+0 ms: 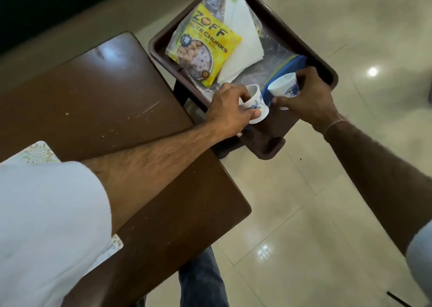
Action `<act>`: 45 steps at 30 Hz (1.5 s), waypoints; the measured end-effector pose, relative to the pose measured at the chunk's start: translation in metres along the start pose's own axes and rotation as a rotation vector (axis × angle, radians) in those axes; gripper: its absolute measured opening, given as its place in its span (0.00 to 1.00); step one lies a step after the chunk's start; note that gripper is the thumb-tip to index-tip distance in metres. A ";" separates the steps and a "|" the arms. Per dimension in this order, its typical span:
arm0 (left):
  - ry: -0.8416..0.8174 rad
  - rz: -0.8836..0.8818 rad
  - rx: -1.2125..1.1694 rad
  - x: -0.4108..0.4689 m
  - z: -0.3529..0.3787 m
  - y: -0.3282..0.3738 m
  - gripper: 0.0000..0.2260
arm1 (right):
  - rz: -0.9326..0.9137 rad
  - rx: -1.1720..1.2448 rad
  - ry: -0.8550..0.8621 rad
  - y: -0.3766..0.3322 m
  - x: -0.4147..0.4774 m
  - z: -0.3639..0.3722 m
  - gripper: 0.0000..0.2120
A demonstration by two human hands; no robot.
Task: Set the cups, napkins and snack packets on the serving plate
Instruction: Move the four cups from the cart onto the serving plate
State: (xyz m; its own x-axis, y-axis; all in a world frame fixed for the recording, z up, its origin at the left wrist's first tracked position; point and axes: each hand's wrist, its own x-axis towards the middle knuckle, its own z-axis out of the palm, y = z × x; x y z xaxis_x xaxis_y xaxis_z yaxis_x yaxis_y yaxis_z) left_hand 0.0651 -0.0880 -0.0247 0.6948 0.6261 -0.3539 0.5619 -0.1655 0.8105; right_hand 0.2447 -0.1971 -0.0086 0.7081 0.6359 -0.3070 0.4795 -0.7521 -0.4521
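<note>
Because both white blue-flowered ceramic cups [256,109] [284,88] go together, your left hand [230,107] and right hand [308,96] each clasp 1 over the dark brown plastic serving tray's [268,10] near edge.

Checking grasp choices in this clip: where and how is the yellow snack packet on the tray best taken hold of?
Pinch the yellow snack packet at its free near-left edge, coming from the table side. It lies flat in the brown tray, partly over the white napkins, so a thin edge pinch suits it better than a top grasp. Both hands are occupied: the left hand and the right hand each hold a cup.
</note>
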 end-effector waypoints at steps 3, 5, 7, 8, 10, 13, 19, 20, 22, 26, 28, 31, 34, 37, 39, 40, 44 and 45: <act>0.075 0.041 -0.079 -0.015 -0.030 -0.016 0.19 | -0.050 0.104 0.016 -0.026 -0.013 0.009 0.36; 0.110 0.067 -0.098 -0.027 -0.054 -0.030 0.24 | -0.100 0.166 0.007 -0.049 -0.023 0.019 0.37; 0.125 0.071 -0.109 -0.042 -0.081 -0.048 0.29 | -0.157 0.216 -0.021 -0.076 -0.037 0.033 0.37; 0.128 0.070 -0.112 -0.049 -0.093 -0.057 0.32 | -0.179 0.241 -0.035 -0.088 -0.044 0.040 0.38; 0.142 0.056 -0.090 -0.069 -0.120 -0.079 0.36 | -0.219 0.271 -0.062 -0.116 -0.059 0.060 0.37; 0.158 0.011 -0.006 -0.102 -0.159 -0.113 0.37 | -0.278 0.225 -0.123 -0.158 -0.085 0.090 0.36; 0.108 -0.044 0.093 -0.180 -0.234 -0.186 0.33 | -0.369 0.248 -0.320 -0.231 -0.155 0.158 0.33; 0.092 -0.047 0.106 -0.193 -0.244 -0.198 0.33 | -0.386 0.239 -0.347 -0.240 -0.168 0.169 0.33; 0.047 -0.040 0.164 -0.219 -0.263 -0.223 0.33 | -0.421 0.203 -0.415 -0.258 -0.194 0.191 0.34; -0.055 0.031 0.312 -0.262 -0.294 -0.264 0.28 | -0.498 0.127 -0.502 -0.283 -0.246 0.230 0.36; -0.108 0.048 0.369 -0.277 -0.305 -0.280 0.30 | -0.527 0.107 -0.533 -0.291 -0.269 0.249 0.37; -0.166 0.087 0.433 -0.298 -0.319 -0.298 0.30 | -0.538 0.104 -0.568 -0.299 -0.304 0.278 0.38; -0.215 0.109 0.549 -0.312 -0.326 -0.313 0.34 | -0.562 0.068 -0.553 -0.308 -0.332 0.305 0.41; -0.220 0.170 0.594 -0.321 -0.331 -0.327 0.31 | -0.577 0.026 -0.508 -0.315 -0.352 0.328 0.41; -0.215 0.199 0.580 -0.323 -0.333 -0.330 0.30 | -0.558 0.011 -0.467 -0.318 -0.360 0.338 0.39; -0.211 0.208 0.576 -0.323 -0.334 -0.332 0.31 | -0.548 0.006 -0.449 -0.319 -0.364 0.343 0.39; -0.207 0.230 0.530 -0.323 -0.337 -0.337 0.31 | -0.523 -0.017 -0.392 -0.320 -0.377 0.352 0.40; -0.188 0.223 0.508 -0.325 -0.339 -0.337 0.31 | -0.521 -0.014 -0.387 -0.319 -0.380 0.353 0.40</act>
State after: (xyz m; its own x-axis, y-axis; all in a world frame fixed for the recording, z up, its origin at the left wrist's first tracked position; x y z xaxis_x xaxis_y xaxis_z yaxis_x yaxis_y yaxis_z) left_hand -0.5021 0.0231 -0.0247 0.8627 0.3958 -0.3148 0.5054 -0.6512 0.5662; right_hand -0.3607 -0.1377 -0.0431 0.1437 0.9324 -0.3315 0.7186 -0.3286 -0.6129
